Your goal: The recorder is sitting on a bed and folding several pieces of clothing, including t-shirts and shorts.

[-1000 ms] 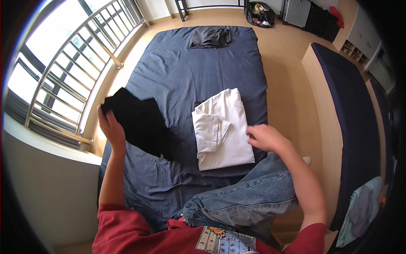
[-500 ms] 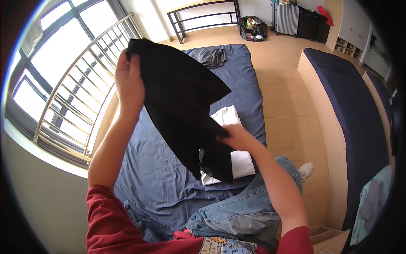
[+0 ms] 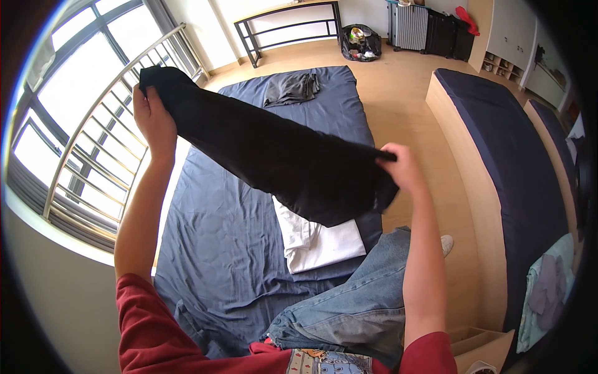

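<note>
A pair of black pants [image 3: 274, 149] is stretched aslant in the air above the bed, higher at the left than at the right. At its upper left end my left hand [image 3: 156, 124] is closed on the cloth, with the thumb in front. My right hand [image 3: 402, 167] pinches the edge at the other end, out past the bed's right side. Below the hanging cloth lies a folded white garment [image 3: 327, 248], partly covered from view. Dark grey folded clothing [image 3: 291, 89] rests near the bed's far end.
The bed [image 3: 218, 230] has a dark blue sheet. A metal railing [image 3: 99, 131] and windows run along the left. To the right stands a dark-topped wooden bed frame [image 3: 470, 143]. Against the far wall are a black bag [image 3: 361, 45], suitcases [image 3: 410, 28] and a narrow table [image 3: 286, 43].
My right hand has moved up and to the right, pulling the pants from hanging loosely to stretched out. My left hand has shifted left. More of the white garment now shows.
</note>
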The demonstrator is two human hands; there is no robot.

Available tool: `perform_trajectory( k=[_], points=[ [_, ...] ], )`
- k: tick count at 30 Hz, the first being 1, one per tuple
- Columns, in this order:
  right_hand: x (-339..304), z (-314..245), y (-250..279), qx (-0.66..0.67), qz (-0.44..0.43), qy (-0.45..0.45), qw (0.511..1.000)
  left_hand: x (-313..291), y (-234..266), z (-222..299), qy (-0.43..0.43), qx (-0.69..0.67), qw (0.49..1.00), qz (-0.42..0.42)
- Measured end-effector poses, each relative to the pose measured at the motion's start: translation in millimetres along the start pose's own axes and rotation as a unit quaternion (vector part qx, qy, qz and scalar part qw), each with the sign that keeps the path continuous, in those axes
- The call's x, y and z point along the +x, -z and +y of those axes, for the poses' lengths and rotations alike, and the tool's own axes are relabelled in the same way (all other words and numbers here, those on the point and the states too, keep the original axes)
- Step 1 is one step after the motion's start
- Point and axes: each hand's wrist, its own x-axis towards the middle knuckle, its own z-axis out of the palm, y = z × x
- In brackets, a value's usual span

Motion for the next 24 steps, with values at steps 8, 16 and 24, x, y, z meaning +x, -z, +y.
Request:
perform_trajectory(
  k=[8,16,24],
  points=[
    [-11.8,-17.3,42.0,0.518,0.127,-0.104,0.84,-16.2,23.7,-2.7,-0.013,0.03,0.999,-0.015],
    [40.0,-28.0,27.4,0.448,0.124,0.045,0.884,-1.7,-2.0,-71.2,0.073,0.049,0.996,0.014],
    [-8.4,98.4,-80.5,-0.266,-0.278,-0.216,0.898,-197.2,-43.7,-201.7,0.095,0.242,0.911,-0.32]
  ],
)
